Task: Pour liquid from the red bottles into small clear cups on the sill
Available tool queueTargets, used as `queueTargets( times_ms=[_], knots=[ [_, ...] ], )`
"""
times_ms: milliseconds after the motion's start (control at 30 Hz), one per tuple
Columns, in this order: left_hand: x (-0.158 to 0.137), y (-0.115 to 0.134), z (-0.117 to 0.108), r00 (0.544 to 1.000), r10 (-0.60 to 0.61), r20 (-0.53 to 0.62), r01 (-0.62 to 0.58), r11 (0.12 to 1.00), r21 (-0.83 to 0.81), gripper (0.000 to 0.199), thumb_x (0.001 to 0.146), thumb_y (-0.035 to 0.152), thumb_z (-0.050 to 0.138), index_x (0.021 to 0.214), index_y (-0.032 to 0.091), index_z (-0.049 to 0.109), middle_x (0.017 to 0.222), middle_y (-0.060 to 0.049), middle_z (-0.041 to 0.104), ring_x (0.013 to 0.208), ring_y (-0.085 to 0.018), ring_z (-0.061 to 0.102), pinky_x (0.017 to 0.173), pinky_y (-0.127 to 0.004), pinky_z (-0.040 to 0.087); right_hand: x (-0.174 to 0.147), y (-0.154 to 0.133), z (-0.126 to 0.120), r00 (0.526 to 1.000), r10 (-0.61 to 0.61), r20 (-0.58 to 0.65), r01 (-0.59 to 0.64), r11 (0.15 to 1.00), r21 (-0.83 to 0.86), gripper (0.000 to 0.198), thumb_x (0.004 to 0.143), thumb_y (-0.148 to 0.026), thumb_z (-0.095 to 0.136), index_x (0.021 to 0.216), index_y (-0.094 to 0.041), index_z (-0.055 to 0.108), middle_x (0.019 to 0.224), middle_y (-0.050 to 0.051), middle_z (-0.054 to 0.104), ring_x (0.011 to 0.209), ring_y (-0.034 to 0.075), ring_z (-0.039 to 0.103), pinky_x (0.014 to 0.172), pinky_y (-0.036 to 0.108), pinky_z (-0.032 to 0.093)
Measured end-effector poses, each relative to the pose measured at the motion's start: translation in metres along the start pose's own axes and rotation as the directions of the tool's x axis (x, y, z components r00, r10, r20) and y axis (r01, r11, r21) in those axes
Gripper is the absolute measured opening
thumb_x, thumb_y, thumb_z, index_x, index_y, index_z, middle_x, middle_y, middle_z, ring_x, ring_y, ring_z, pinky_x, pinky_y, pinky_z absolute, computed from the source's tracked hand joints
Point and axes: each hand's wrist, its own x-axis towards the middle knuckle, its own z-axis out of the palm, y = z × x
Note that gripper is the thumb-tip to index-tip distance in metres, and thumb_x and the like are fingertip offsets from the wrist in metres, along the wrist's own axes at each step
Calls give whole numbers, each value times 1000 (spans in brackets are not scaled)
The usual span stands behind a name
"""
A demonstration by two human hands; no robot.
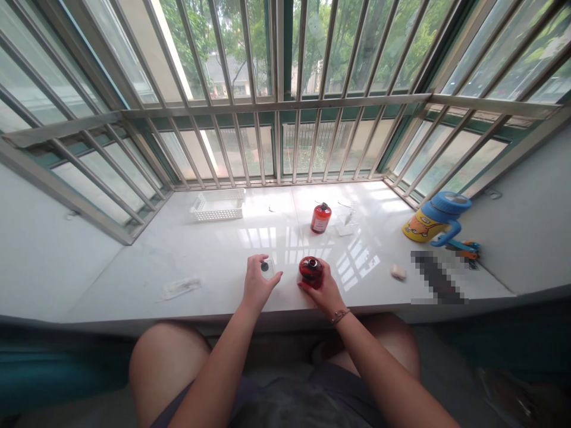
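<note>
My right hand (pixel 322 286) is wrapped round a dark red, see-through bottle (pixel 311 279) near the front edge of the white counter (pixel 223 297). The bottle stands upright, and its round neck shows no cap. To its left, my left hand (pixel 259 282) curves about a small clear container (pixel 269 271) with a black top (pixel 264 267). The thumb and fingers of that hand are spread apart, with the thumb off to the container's right. Farther back stands a second red bottle (pixel 320 220), with a black cap and a pale label.
A white plastic basket (pixel 218 212) sits at the back left, a clear crumpled wrapper (pixel 182 288) at the front left. A clear object (pixel 347 223) stands beside the capped bottle. On the right are a blue-and-yellow flask (pixel 426 223), a small beige block (pixel 398 273) and a blurred-out item (pixel 439 278).
</note>
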Motion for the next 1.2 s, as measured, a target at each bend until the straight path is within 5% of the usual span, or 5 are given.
queueTargets(
  times_ms=[167, 367, 667, 867, 1200],
  knots=[
    [-2, 0, 1, 998, -45, 41, 45, 999, -10, 53, 82, 26, 85, 127, 27, 56, 109, -4, 66, 108, -25, 66, 100, -44, 57, 0, -1, 0, 1000, -14, -6, 13, 1000, -19, 88, 81, -55, 88, 150, -26, 42, 145, 15, 64, 128, 33, 68, 113, 53, 54],
    [-3, -2, 1, 999, 32, -19, -32, 999, -22, 61, 82, 26, 85, 133, 25, 52, 130, -10, 57, 125, -28, 62, 110, -48, 53, 0, 0, 1, 1000, -7, -4, 7, 1000, -13, 88, 81, -55, 88, 150, -26, 42, 144, 14, 65, 127, 33, 69, 113, 53, 54],
    [-5, -5, 0, 997, -49, 56, 54, 994, -94, 55, 84, 28, 83, 130, 28, 53, 111, -2, 66, 111, -24, 66, 107, -45, 53, -1, 0, 1, 1000, 2, -10, -2, 1000, -4, 89, 80, -56, 89, 150, -26, 42, 145, 15, 65, 128, 34, 69, 112, 55, 55],
    [-4, -6, 0, 1000, 4, 3, -4, 997, -76, 65, 82, 30, 84, 137, 27, 50, 130, -9, 58, 125, -28, 64, 111, -48, 53, -1, 0, 1, 1000, 6, -7, -6, 1000, -5, 89, 80, -56, 88, 150, -26, 42, 144, 15, 65, 128, 34, 69, 114, 55, 54],
    [-4, -6, -1, 999, -1, 41, 4, 997, -72, 55, 85, 28, 82, 132, 27, 54, 118, -5, 66, 118, -26, 66, 109, -46, 54, 0, 1, 1, 1000, -6, -7, 6, 1000, -12, 88, 80, -56, 88, 149, -26, 43, 144, 15, 65, 127, 34, 69, 112, 54, 55]
  ],
)
